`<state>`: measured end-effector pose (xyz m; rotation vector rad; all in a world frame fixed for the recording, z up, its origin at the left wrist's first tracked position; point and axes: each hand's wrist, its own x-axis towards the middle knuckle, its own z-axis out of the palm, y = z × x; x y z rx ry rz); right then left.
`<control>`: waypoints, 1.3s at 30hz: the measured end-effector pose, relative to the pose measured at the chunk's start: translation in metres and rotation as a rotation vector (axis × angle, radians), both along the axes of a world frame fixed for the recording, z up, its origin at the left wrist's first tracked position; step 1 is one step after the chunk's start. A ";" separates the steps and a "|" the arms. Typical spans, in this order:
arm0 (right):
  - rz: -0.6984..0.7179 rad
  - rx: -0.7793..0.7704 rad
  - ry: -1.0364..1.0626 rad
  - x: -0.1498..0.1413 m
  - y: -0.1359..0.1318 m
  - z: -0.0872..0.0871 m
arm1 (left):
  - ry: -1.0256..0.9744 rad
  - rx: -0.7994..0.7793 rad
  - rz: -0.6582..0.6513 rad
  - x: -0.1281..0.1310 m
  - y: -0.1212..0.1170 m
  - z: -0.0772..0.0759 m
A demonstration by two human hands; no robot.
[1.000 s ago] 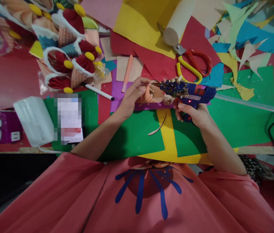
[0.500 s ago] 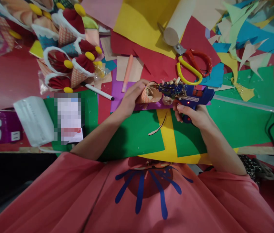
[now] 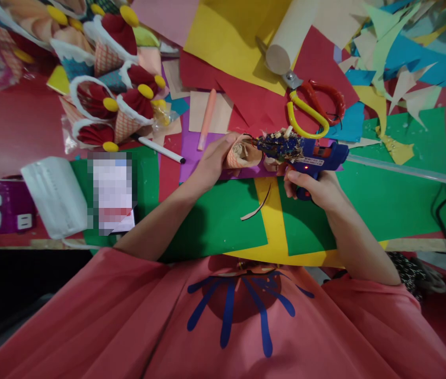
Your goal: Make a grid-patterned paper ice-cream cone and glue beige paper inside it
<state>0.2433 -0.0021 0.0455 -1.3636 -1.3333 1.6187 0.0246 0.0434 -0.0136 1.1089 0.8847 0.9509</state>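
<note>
My left hand (image 3: 212, 164) is closed around a small paper cone (image 3: 246, 155) with an orange checked outside, its open mouth turned up and stuffed with crumpled tan paper. In my right hand (image 3: 313, 185) is a blue hot glue gun (image 3: 310, 158), its red light on and its nozzle crusted with old glue. The nozzle tip reaches the cone's upper right rim; whether it touches, I cannot tell. A long clear glue stick (image 3: 408, 171) sticks out of the gun's back. Below the hands a thin curved paper strip (image 3: 256, 209) lies on green paper (image 3: 223, 226).
Finished cones with red pleats and yellow discs (image 3: 136, 102) crowd the upper left. Scissors (image 3: 313, 113) and a cardboard tube (image 3: 284, 50) lie beyond the gun. A peach pen (image 3: 208, 121), a white marker (image 3: 160, 149), a phone (image 3: 114, 195) and paper scraps (image 3: 400, 79) surround the workspace.
The cone has turned slightly in my left hand, so its mouth shows wider. The glue gun stays at nearly the same spot by the rim.
</note>
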 end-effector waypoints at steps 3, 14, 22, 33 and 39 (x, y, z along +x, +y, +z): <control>0.011 -0.003 -0.011 -0.001 0.000 0.002 | 0.049 0.013 0.011 0.001 -0.001 0.002; 0.011 -0.010 -0.006 -0.001 -0.002 -0.002 | 0.072 0.025 0.040 0.002 -0.001 0.001; 0.032 -0.009 0.020 -0.003 -0.002 -0.001 | 0.120 0.026 0.021 0.003 -0.003 0.009; 0.052 0.016 0.011 -0.002 -0.003 -0.002 | 0.189 0.018 0.069 0.002 -0.004 0.012; 0.039 0.016 0.009 -0.003 -0.003 -0.004 | 0.075 -0.019 0.056 0.001 -0.003 0.007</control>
